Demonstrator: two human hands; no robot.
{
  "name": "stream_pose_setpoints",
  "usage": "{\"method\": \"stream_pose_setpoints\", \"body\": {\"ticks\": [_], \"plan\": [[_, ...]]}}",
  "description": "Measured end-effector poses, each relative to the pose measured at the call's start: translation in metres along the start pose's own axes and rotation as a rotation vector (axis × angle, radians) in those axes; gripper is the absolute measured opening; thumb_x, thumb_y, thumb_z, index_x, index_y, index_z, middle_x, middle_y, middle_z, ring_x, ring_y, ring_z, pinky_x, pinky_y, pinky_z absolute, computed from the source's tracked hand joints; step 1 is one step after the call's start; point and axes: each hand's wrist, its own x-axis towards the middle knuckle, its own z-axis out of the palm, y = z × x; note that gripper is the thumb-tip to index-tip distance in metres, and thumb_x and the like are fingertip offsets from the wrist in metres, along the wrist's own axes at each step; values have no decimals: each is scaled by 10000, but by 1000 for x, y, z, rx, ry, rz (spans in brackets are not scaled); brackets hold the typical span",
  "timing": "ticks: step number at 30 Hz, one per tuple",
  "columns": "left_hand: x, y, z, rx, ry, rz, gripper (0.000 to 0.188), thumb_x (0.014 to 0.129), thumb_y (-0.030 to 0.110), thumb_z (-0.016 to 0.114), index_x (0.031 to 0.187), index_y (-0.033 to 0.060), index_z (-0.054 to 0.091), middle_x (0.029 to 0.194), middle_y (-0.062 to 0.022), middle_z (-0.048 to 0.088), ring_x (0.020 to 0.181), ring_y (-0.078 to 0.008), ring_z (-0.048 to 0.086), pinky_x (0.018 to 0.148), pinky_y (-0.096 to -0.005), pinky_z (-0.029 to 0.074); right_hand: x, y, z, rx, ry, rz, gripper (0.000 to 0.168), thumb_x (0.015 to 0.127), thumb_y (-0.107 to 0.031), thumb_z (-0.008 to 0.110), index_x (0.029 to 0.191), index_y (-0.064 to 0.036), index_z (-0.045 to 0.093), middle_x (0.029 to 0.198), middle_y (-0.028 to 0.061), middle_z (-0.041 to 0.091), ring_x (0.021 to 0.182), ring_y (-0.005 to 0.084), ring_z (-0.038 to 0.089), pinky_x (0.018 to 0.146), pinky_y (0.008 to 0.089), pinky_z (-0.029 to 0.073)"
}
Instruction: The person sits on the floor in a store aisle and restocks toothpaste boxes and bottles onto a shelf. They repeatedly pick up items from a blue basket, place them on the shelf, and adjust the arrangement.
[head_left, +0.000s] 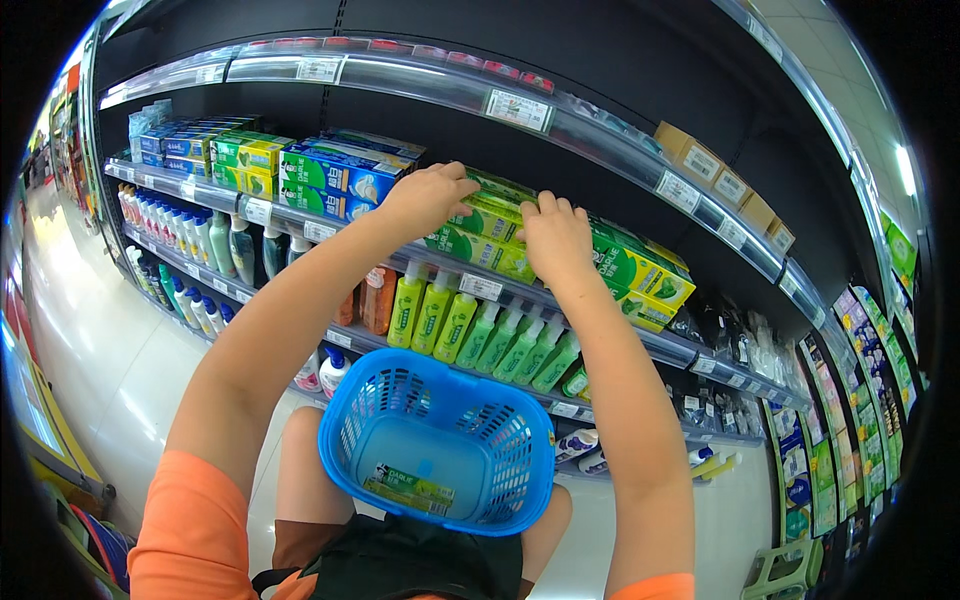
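Note:
On the shelf in front of me, a green and yellow Darlie toothpaste box (491, 220) lies on top of a similar toothpaste box (480, 252). My left hand (431, 196) has its fingertips at the left end of the upper box, and my right hand (556, 236) grips its right end. My fingers partly hide both ends. Below my arms, a blue plastic basket (436, 361) rests on my lap between my knees. One green Darlie toothpaste box (409, 489) lies flat on the basket's bottom.
Blue toothpaste boxes (341, 176) are stacked left of my hands, and more green and yellow boxes (645, 274) to the right. Green pump bottles (456, 324) stand on the shelf below. An upper shelf edge (442, 81) juts out above. A green stool (784, 570) sits at lower right.

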Motion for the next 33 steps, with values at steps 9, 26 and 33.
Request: {"method": "stream_pose_setpoints", "body": {"ticks": [9,26,33], "plan": [[-6,-1,12,42,126,-18,353,830,144,687,1175,83,639,1141,-125,565,1075,-329,560,916,-420,475,-4,-3,12,-111,148,-15,300,792,-114,644,1087,-65,663,972,101,579,956,274,580,876,442,429],[-261,131,216,-223,-1113,-110,352,845,171,640,1195,138,622,1197,-147,576,1153,-336,546,931,-494,475,-301,-187,175,657,-849,-100,317,851,-241,633,1104,-51,638,1128,173,605,1026,338,604,895,478,497],[-331,135,280,-204,-1614,-258,369,932,280,625,1246,86,608,1301,-153,515,1163,-360,516,981,-528,466,-331,-207,205,692,-1309,-170,666,863,-435,663,1401,-108,444,1303,185,517,1179,378,536,954,486,480]]}}
